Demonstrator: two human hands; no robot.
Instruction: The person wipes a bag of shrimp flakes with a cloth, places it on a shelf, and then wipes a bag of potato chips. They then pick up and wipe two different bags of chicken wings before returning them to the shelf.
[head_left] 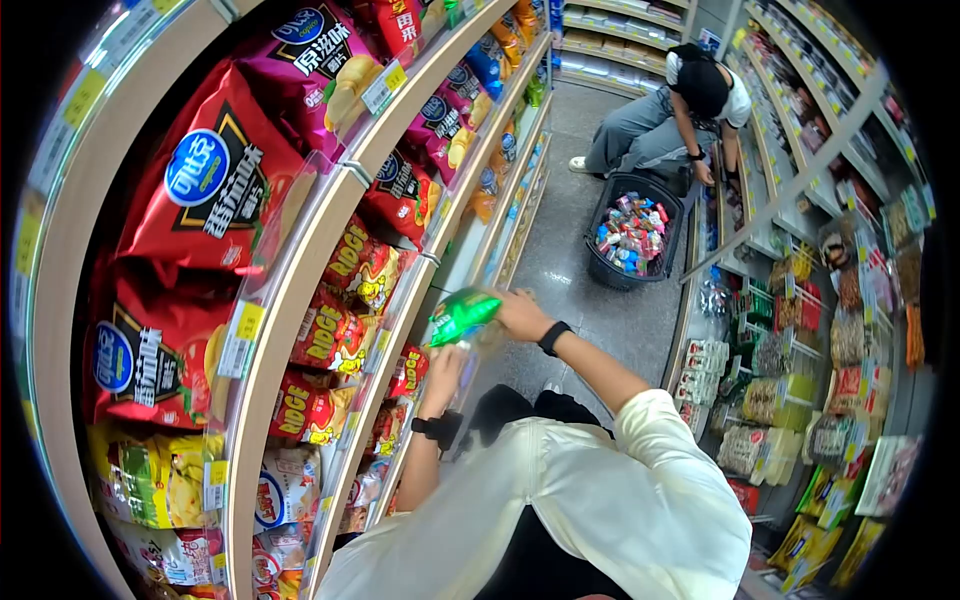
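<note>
A shiny green snack bag (pixel 463 314) is held up in front of the lower shelves on the left. Around its right end are the fingers of my right hand (pixel 518 316), with a dark band on that wrist. My left hand (pixel 447 366) grips the bag's lower left edge from below, its fingertips partly hidden. Close to my left hand, red RIDGE snack bags (pixel 409 372) stand on a lower shelf. Just beyond the green bag lies a pale stretch of shelf (pixel 462 250).
Large red chip bags (pixel 197 180) fill the upper left shelf, behind a clear lip with price tags. A dark basket (pixel 607 270) of small packets stands on the grey floor, beside a crouching person (pixel 640 135). Packaged goods hang from the right rack (pixel 765 455).
</note>
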